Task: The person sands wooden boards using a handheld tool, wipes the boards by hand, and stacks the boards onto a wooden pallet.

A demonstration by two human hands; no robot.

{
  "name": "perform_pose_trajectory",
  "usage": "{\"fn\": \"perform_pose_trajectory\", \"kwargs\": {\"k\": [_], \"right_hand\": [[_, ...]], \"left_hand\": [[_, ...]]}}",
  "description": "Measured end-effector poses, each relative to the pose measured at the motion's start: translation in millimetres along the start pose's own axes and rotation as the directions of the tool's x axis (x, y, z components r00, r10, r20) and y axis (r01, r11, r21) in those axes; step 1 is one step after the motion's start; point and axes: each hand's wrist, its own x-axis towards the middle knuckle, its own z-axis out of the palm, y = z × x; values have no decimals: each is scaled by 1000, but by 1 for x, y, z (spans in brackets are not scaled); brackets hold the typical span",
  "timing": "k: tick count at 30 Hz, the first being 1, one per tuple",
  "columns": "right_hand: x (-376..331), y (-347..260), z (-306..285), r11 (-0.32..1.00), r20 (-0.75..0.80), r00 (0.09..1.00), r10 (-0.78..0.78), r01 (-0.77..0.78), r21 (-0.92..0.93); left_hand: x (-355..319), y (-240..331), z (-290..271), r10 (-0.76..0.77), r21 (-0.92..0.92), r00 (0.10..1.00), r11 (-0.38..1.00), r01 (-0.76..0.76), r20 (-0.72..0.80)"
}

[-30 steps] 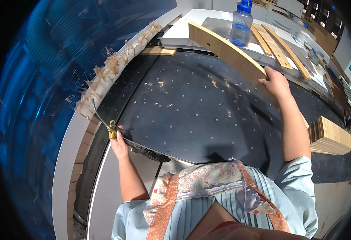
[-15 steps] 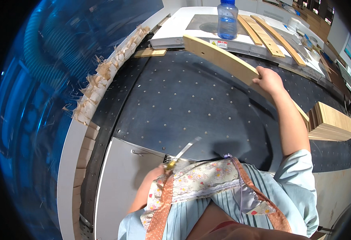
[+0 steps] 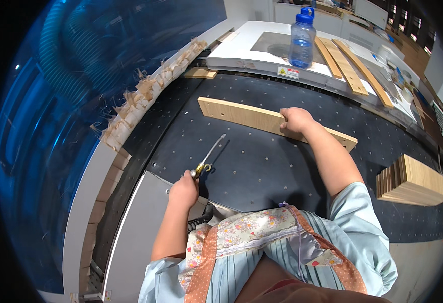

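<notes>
My right hand (image 3: 298, 120) is closed over the upper edge of a long pale wooden board (image 3: 247, 115). The board is on its long edge, its broad face with small holes turned toward me, at or just above the dark table. Whether its lower edge touches cannot be told. In my left hand (image 3: 183, 191) is an air blow gun (image 3: 201, 167) with a brass-coloured body and a long thin nozzle. Its nozzle tip points away from me, toward the board, well short of it. A black coiled hose (image 3: 201, 218) shows beside my left wrist.
A stack of similar boards (image 3: 417, 179) stands on the dark dotted table (image 3: 241, 166) at right. On the white machine top at the back are a blue-capped bottle (image 3: 302, 45) and several wooden strips (image 3: 350, 70). A barrier with torn paper-like edging (image 3: 145, 96) runs along the left.
The board has come down and nearer to me, turning more level, in my right hand. My left hand has moved forward from my apron, bringing the blow gun over the table.
</notes>
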Motion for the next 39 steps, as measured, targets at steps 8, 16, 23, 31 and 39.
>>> {"fn": "perform_pose_trajectory", "kwargs": {"k": [8, 16, 23, 31, 39], "right_hand": [[33, 3, -13, 997, 224, 971, 78, -77, -14], [30, -16, 5, 957, 44, 962, 270, -263, -125], [28, -14, 11, 951, -24, 958, 287, -288, -110], [24, -14, 13, 954, -76, 959, 272, -279, -108], [24, -13, 15, 958, -92, 962, 255, -265, -111]], "left_hand": [[55, 15, 0, -89, 65, 995, 994, 86, 44], [103, 29, 5, -45, 69, 999, 997, 45, 10], [114, 29, 1, -102, 101, 990, 991, 93, 94], [126, 10, 5, -158, 86, 984, 985, 151, 80], [138, -3, 9, -172, 42, 973, 985, 168, 156]]}}
